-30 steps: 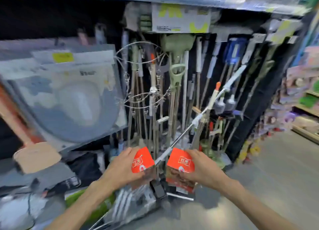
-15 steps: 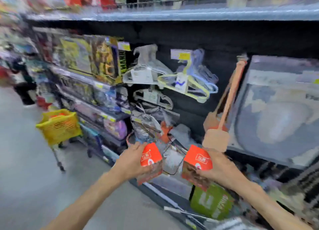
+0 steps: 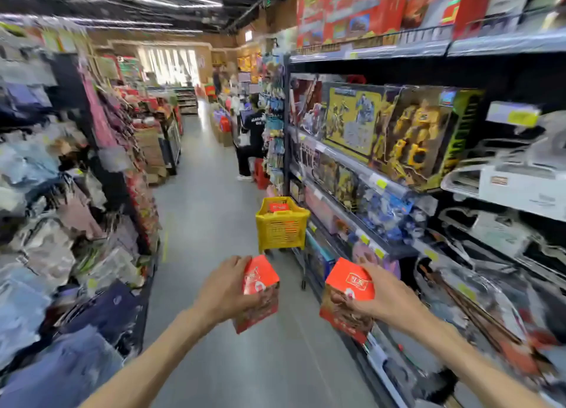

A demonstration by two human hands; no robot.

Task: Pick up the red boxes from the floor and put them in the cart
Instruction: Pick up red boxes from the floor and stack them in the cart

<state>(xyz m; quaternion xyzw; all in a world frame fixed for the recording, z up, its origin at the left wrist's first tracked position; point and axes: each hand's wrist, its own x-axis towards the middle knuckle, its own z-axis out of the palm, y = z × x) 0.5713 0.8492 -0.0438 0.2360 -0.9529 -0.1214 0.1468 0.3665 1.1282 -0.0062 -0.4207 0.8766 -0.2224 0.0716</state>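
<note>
I hold two red boxes out in front of me at chest height. My left hand [image 3: 225, 288] grips one red box [image 3: 260, 280] from its left side. My right hand [image 3: 387, 299] grips the other red box [image 3: 349, 285] from its right side. A yellow basket cart [image 3: 281, 226] stands on the aisle floor ahead of both hands, close to the right-hand shelves. Another red box [image 3: 278, 207] lies inside it.
Grey aisle floor [image 3: 208, 211] runs ahead between two shelf rows. Toy boxes [image 3: 395, 131] fill the right shelves [image 3: 367, 174]; clothing and bags [image 3: 61, 223] crowd the left. A person in black [image 3: 254, 138] stands farther down beside a red stool [image 3: 260, 171].
My view has swung left from facing the shelf to looking down the aisle. The yellow cart has shifted from the left edge to straight ahead. Both hands kept their boxes.
</note>
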